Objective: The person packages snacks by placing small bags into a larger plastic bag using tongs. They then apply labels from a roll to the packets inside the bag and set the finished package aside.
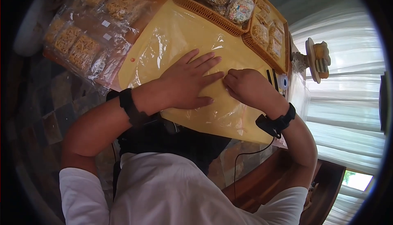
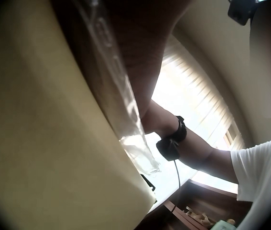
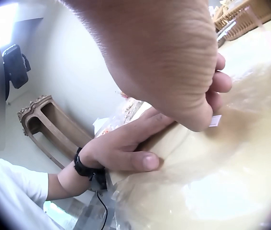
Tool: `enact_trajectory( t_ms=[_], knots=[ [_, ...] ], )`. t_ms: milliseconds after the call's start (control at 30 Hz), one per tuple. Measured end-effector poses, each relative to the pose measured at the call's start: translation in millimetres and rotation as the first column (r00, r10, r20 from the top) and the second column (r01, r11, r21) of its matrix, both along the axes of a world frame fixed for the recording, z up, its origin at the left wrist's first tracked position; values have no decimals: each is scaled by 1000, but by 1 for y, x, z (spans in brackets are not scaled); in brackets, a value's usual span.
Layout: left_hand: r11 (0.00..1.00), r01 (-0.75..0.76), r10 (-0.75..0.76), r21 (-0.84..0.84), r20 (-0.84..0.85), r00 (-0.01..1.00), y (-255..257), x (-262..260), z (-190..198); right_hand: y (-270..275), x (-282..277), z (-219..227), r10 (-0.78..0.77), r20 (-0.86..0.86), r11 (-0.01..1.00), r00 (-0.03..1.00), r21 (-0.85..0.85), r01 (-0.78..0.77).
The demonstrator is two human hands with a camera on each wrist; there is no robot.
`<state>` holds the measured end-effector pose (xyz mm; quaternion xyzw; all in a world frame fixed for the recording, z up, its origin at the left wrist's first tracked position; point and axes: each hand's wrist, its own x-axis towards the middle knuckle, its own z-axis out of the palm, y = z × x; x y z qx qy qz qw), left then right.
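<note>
A clear plastic bag (image 1: pixel 163 48) lies flat on a large yellow envelope-like sheet (image 1: pixel 254 134) on the table. My left hand (image 1: pixel 188 81) rests on the bag with its fingers straight and spread, pressing it down. My right hand (image 1: pixel 243 86) sits just right of those fingertips, with its fingers curled and pinching the bag's edge. The right wrist view shows the curled right hand (image 3: pixel 173 62) against the bag (image 3: pixel 221 182) near a small white label (image 3: pixel 215 120), with the left hand (image 3: pixel 126 148) flat beside it. In the left wrist view the bag (image 2: pixel 121 110) lies over the yellow sheet (image 2: pixel 44 143).
Two wicker trays (image 1: pixel 213 14) (image 1: pixel 266 32) of packaged snacks stand at the far edge. More clear snack packets (image 1: pixel 82 40) lie at the far left. A small wooden figure (image 1: pixel 317 59) stands at the right before white curtains (image 1: pixel 348 81).
</note>
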<state>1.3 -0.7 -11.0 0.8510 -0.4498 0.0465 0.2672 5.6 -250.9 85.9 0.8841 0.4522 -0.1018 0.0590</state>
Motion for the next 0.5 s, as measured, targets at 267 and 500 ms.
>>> enact_trajectory(
  t_ms=[267,500],
  knots=[
    [1000,-2,2,-9,-7,1000,1,-1,-1,-10,-1,-8,46,47,996,998,78,-49],
    [1000,-9,9,1,14,1000,0,-1,-3,-18,-12,-9,-72,-36,963,997,258,79]
  ],
)
